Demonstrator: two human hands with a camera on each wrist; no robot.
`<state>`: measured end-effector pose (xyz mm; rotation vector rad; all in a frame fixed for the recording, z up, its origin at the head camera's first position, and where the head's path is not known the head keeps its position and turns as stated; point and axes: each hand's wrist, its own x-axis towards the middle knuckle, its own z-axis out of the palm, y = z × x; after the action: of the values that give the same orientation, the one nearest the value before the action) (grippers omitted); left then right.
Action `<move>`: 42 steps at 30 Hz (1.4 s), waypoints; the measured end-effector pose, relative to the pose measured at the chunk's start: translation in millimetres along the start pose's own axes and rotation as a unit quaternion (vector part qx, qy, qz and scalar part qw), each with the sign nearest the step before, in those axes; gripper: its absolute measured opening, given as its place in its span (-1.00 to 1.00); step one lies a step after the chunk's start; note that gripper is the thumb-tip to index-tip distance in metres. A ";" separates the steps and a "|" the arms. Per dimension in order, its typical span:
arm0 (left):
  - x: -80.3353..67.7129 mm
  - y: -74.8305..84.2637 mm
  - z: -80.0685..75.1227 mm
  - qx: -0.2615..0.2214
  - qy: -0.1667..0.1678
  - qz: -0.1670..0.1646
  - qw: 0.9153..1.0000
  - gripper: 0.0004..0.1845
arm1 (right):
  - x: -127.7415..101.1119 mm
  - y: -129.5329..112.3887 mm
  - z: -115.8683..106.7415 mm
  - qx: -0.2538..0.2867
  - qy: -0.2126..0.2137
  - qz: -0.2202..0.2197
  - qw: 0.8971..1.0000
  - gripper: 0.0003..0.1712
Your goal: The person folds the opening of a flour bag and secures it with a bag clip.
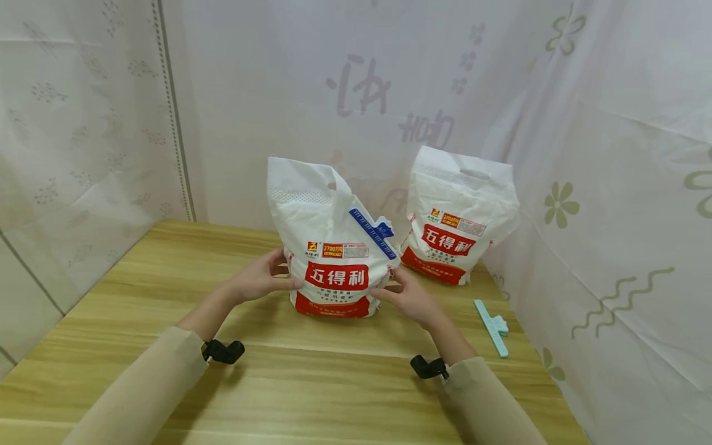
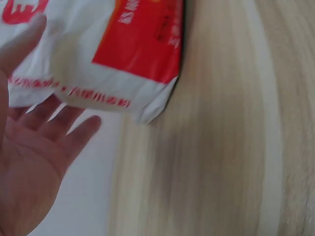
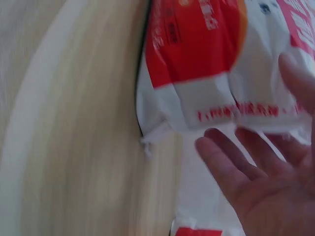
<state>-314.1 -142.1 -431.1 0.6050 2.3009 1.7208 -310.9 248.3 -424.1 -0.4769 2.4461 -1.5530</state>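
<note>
Wooden table (image 1: 167, 296) fills the lower view, white patterned curtain (image 1: 612, 185) behind and to the right; near flour bag (image 1: 334, 247), white with red label, stands upright at table centre, a blue clip (image 1: 372, 232) slanting across its upper front; second flour bag (image 1: 453, 216), same print, stands upright behind and to the right of it, close by, contact unclear; left hand (image 1: 258, 279) sits at the near bag's left lower side, fingers spread and straight in the left wrist view, thumb by the bag face, grip not shown; right hand (image 1: 408, 296) sits at the bag's right lower side, fingers (image 3: 231, 162) open and spread, fingertips at or just off the plastic, cannot tell which; pale green clip (image 1: 492, 324) lies flat on the table right of the right hand, well apart from both bags.
</note>
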 end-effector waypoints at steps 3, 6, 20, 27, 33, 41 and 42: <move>2.0 -1.7 6.2 0.012 0.014 0.000 1.000 -0.19 | 1.8 0.7 6.1 -0.029 0.026 -0.015 0.999 -0.12; 3.3 -1.3 8.7 0.021 0.036 0.004 0.999 -0.26 | 2.9 -2.0 9.1 -0.057 0.047 -0.025 0.997 -0.15; 3.0 -2.8 14.0 0.021 0.040 0.006 0.999 -0.22 | -3.3 -0.6 10.9 -0.072 0.046 0.002 0.996 -0.13; 1.2 -4.9 18.2 0.015 0.033 0.014 0.999 -0.17 | -9.5 1.8 16.5 -0.076 0.068 0.018 0.995 -0.11; 2.3 -7.3 22.4 0.022 0.055 0.027 0.998 -0.23 | -6.1 6.5 27.0 -0.111 0.136 0.005 0.984 -0.45; 2.8 -5.6 22.3 0.029 0.067 0.022 0.997 -0.25 | -2.9 5.9 33.2 -0.094 0.158 0.032 0.982 -0.58; 2.7 -5.2 22.2 0.029 0.068 0.020 0.997 -0.25 | -2.2 5.2 34.1 -0.097 0.161 0.032 0.982 -0.59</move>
<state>-308.7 -122.9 -442.4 0.5648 2.4544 1.7708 -298.1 222.6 -443.4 -0.1841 2.8407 -1.4708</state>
